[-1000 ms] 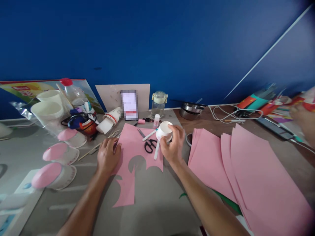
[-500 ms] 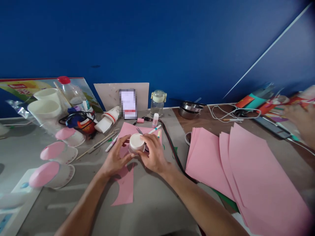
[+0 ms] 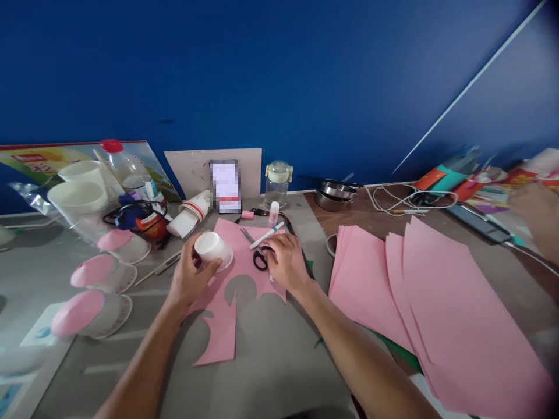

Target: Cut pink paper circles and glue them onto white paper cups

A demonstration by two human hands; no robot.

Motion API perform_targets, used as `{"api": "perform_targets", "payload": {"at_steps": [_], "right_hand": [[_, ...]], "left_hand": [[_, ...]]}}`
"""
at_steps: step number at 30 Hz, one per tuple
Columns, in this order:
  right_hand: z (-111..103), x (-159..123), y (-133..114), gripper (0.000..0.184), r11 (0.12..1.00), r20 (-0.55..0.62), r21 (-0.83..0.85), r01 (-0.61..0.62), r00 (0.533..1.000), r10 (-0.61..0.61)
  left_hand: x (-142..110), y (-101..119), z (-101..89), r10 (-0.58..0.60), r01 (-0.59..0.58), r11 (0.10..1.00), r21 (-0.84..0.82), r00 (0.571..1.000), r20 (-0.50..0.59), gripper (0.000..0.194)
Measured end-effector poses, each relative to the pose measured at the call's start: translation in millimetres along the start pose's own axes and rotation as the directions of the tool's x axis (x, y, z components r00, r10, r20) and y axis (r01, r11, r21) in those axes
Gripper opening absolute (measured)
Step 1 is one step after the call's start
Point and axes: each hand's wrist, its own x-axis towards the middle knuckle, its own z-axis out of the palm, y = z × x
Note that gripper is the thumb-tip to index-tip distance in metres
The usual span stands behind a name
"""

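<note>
My left hand [image 3: 191, 272] is closed around the side of a white paper cup [image 3: 215, 250], which stands mouth down on the cut pink paper [image 3: 225, 326]. My right hand [image 3: 286, 260] has its fingers closed at the black handles of a pair of scissors [image 3: 260, 261], whose blades point away from me. A white marker with a blue band [image 3: 267, 235] lies across the paper close to the scissors. Behind it a glue stick [image 3: 273, 214] stands upright. At the left, several cups with pink bases [image 3: 94, 272] lie on their sides.
Stacked pink sheets [image 3: 449, 308] cover the right side of the desk. A phone [image 3: 226, 186] leans at the back, beside a glass jar [image 3: 278, 183]. Stacked cups [image 3: 78, 203] and a bottle [image 3: 124, 169] crowd the left. Another person's blurred arm [image 3: 537, 215] reaches in at far right.
Both hands held the cup over the paper before. My left hand has carried it to the left, while my right hand has let go and moved right to the scissors.
</note>
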Motion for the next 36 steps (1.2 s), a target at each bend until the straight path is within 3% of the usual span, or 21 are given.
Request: {"api": "perform_targets", "payload": {"at_steps": [4,9,16,20,30,33,36], "right_hand": [[1,-4,0,0.018,0.983,0.142,-0.171,-0.070,0.985,0.095],[-4,-4,-5,0.020,0.978,0.220,-0.208,0.012,0.975,0.035],[-14,-4,12,0.020,0.948,0.264,-0.318,-0.024,0.958,0.113],[-15,-3,11,0.022,0.954,0.301,-0.298,0.029,0.951,0.066],[-10,-3,15,0.021,0.961,0.289,-0.277,-0.016,0.952,0.099],[-9,-1,12,0.024,0.979,0.262,-0.189,-0.082,0.956,0.131],[-12,4,11,0.021,0.974,0.238,-0.046,-0.223,0.944,0.227]], "left_hand": [[1,-3,0.3,-0.014,0.015,0.999,0.028,0.999,-0.047,0.064],[1,-6,0.0,0.011,-0.007,0.993,0.115,0.999,-0.036,0.067],[0,-5,0.9,0.017,-0.021,0.993,0.112,0.999,0.033,0.069],[-3,-1,2.1,0.024,-0.033,0.994,0.104,0.996,0.086,0.070],[-12,6,4.9,0.141,-0.191,0.971,0.141,0.943,0.301,0.069],[-13,4,7.8,0.167,-0.229,0.962,0.148,0.923,0.346,0.070],[-13,3,8.8,0.203,-0.268,0.954,0.135,0.907,0.368,0.071]]}}
